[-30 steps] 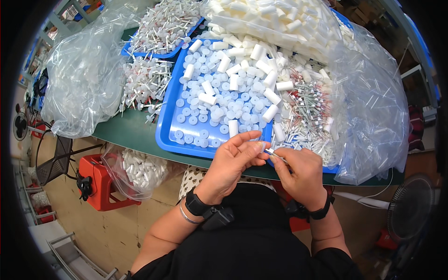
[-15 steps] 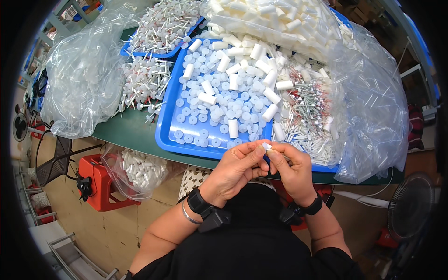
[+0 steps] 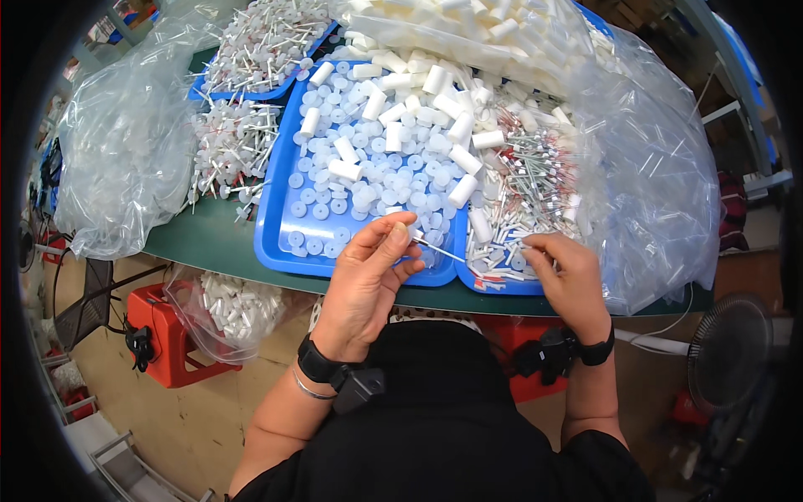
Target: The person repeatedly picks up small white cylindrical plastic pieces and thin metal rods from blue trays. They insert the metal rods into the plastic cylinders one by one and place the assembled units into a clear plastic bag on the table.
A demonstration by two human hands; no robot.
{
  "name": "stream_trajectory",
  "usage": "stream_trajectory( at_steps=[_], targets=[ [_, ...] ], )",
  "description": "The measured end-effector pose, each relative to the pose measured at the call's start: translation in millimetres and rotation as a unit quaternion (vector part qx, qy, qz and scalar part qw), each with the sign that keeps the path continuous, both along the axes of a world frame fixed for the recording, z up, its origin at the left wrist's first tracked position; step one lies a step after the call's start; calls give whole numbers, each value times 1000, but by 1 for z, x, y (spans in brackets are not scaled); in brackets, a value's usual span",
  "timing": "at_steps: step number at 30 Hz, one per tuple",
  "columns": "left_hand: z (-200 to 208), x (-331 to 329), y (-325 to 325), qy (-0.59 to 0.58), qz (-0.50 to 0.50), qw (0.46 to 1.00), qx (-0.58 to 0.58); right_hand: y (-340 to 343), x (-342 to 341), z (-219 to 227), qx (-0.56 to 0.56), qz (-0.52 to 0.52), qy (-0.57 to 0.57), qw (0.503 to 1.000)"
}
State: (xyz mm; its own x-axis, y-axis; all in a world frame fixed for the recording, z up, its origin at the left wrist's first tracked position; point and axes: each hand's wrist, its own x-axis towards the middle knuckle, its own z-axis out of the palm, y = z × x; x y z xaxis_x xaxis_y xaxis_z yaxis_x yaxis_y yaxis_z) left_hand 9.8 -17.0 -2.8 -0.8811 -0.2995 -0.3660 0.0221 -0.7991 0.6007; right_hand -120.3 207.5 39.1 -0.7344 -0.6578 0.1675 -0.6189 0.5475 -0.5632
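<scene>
Now my two hands have pulled apart; half a second ago they were pressed together low in the middle. My left hand [image 3: 365, 280] pinches a thin white stick [image 3: 435, 248] over the near edge of the blue tray [image 3: 276, 243]. My right hand [image 3: 569, 276] has gone to the pile of sticks [image 3: 535, 192] at right; I cannot tell if its fingers hold one. I think one piece is done and I am fetching the next. Clear bags [image 3: 125, 142] sit at upper left and right. A red box [image 3: 163, 343] sits at lower left.
</scene>
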Motion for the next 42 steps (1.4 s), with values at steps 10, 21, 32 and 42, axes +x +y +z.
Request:
stream_trajectory(
  at_steps=[10,21,32,42],
  targets=[
    [1,1,0,22,-96,995,8,-10,-8,-11,156,125,152,968],
    [4,-1,5,16,-55,998,-37,-19,-19,-9,170,225,140,949],
    [14,-6,11,39,-45,998,-27,-18,-3,-11,-71,69,-38,994],
    [8,-14,15,32,-53,998,-5,-26,13,-5,-107,87,-57,989]
  ],
)
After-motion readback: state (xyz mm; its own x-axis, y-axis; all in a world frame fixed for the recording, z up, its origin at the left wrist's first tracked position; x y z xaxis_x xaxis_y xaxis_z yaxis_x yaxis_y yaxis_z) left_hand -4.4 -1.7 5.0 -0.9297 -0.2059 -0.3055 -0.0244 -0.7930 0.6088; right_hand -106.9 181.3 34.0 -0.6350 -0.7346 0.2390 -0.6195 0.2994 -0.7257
